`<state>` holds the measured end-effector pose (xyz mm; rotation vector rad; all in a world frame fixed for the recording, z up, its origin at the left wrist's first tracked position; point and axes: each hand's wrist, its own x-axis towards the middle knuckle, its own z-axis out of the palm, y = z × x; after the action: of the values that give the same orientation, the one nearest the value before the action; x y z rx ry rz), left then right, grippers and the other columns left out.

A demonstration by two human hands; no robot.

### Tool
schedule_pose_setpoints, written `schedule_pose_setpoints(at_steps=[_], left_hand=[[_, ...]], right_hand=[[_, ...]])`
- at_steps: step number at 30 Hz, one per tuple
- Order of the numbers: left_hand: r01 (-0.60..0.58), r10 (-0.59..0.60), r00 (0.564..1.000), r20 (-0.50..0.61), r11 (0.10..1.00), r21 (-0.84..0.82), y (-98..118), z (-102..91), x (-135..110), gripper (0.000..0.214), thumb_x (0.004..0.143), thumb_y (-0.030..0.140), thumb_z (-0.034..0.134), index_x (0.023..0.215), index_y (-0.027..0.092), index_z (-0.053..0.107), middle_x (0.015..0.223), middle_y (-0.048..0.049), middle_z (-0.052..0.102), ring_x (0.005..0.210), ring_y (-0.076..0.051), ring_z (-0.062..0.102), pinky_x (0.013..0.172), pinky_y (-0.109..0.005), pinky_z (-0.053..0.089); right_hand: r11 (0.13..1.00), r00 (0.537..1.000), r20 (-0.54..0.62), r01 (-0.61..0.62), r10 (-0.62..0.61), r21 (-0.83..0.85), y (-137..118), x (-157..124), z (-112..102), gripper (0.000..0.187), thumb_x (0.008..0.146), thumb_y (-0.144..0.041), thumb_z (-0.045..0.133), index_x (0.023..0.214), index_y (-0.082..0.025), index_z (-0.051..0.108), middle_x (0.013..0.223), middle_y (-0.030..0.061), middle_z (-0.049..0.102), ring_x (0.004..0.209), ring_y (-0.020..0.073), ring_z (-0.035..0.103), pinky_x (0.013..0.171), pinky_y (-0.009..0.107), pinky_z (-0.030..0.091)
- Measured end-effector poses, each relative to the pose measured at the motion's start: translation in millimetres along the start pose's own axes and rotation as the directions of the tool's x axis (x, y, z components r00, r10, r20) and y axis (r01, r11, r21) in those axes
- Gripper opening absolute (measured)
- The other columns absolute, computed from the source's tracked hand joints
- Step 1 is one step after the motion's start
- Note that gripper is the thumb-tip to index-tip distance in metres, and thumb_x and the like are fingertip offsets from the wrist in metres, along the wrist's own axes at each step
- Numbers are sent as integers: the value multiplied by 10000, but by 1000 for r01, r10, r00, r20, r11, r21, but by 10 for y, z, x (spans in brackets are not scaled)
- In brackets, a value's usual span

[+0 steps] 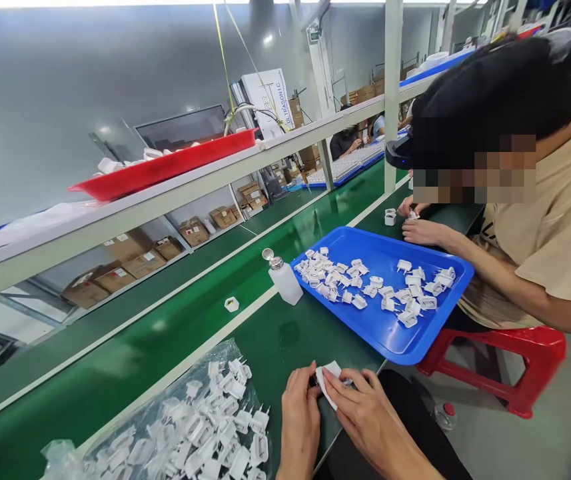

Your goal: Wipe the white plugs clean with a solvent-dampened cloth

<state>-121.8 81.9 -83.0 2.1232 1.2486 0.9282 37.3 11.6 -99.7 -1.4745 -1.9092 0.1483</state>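
Near the green bench's front edge my two hands meet. My right hand is closed, its fingers pressing a folded white wipe. My left hand is closed at the wipe's other side, gripping a small piece mostly hidden by the fingers and wipe; a dark bit of it shows. To the left, many white plug housings with metal pins lie in a loose heap on a clear plastic bag. Beyond my hands a blue tray carries more of these housings in scattered groups.
A white dispenser bottle with its metal lid flipped up stands by the tray. One white part sits on the green conveyor belt. At right a co-worker handles small parts. A red tray rests on the shelf above.
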Motion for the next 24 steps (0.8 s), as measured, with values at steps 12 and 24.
schedule_pose_setpoints(at_steps=[12,24], left_hand=[[15,-15,1000,1,1000,7,-1,-21,7,454,833,28,437,1130,196,736,1069,-106,779,970,-237,725,881,-382,595],[22,-22,1000,0,1000,3,72,-7,-23,409,803,35,474,1036,224,753,926,-81,760,884,-244,708,770,-356,616]], right_hand=[[997,998,58,-3,-1,75,-60,68,-60,590,983,-111,494,1543,-290,450,1455,64,640,1294,249,578,1013,461,431],[986,993,116,-1,-18,165,-40,369,-172,444,1023,-122,462,1437,-236,578,1370,74,699,1336,227,555,1018,424,468]])
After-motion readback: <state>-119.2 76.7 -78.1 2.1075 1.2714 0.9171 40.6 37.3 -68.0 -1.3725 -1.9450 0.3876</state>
